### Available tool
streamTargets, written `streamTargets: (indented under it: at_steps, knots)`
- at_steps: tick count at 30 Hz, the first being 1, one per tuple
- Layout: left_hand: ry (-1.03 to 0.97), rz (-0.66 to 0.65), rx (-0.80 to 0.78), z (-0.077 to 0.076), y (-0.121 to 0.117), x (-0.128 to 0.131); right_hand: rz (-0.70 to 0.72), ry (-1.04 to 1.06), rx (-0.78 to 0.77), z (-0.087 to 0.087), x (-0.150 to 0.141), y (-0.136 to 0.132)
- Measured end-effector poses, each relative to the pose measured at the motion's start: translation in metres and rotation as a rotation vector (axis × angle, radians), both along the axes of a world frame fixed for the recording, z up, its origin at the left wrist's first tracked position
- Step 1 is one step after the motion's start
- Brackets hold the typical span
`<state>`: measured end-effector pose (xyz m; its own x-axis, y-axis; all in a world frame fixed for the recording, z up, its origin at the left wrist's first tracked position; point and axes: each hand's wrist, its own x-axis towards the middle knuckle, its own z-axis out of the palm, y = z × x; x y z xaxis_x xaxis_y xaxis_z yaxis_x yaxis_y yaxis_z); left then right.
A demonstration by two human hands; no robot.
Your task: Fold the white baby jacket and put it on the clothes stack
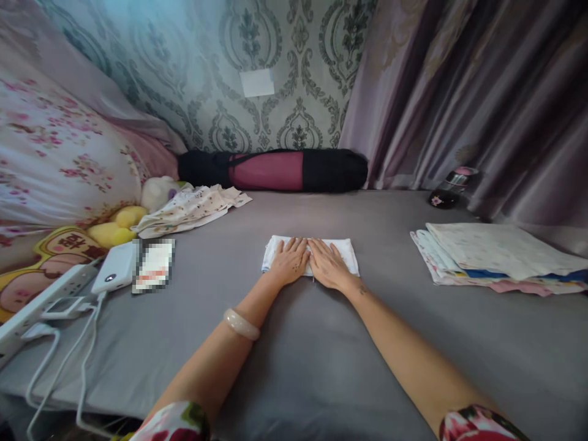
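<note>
A white cloth (346, 252), folded into a small rectangle, lies on the grey sheet (294, 343) in front of me. My left hand (291, 260) rests flat on its left half, fingers stretched out and pointing away. Beside it, my right hand (327, 262) presses flat on the right half, fingers extended. The two hands nearly meet at the middle of the cloth and cover much of it. Neither hand grasps anything.
At right is a stack of folded cloths (500, 248), with a dark bottle (448, 193) behind. A crumpled patterned cloth (193, 211) lies at left, near a white power bank (116, 266) and a power strip (50, 306) with cables. A black-and-red bag (271, 170) lies along the wall.
</note>
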<state>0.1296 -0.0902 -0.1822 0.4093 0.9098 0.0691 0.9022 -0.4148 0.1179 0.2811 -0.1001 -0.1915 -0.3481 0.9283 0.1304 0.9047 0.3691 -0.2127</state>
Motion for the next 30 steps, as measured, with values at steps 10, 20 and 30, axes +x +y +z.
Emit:
streamTargets:
  at_steps: [10,20,30]
  knots:
    - [-0.113,0.018,0.056,0.004,0.001,-0.002,-0.013,0.101,-0.074,0.008,0.003,0.004]
    - [-0.014,0.079,0.088,-0.012,0.004,-0.007,-0.017,0.056,0.026,0.000,-0.008,0.000]
    - [-0.057,0.050,0.211,-0.004,0.002,-0.008,-0.092,0.060,0.052,0.007,-0.003,0.001]
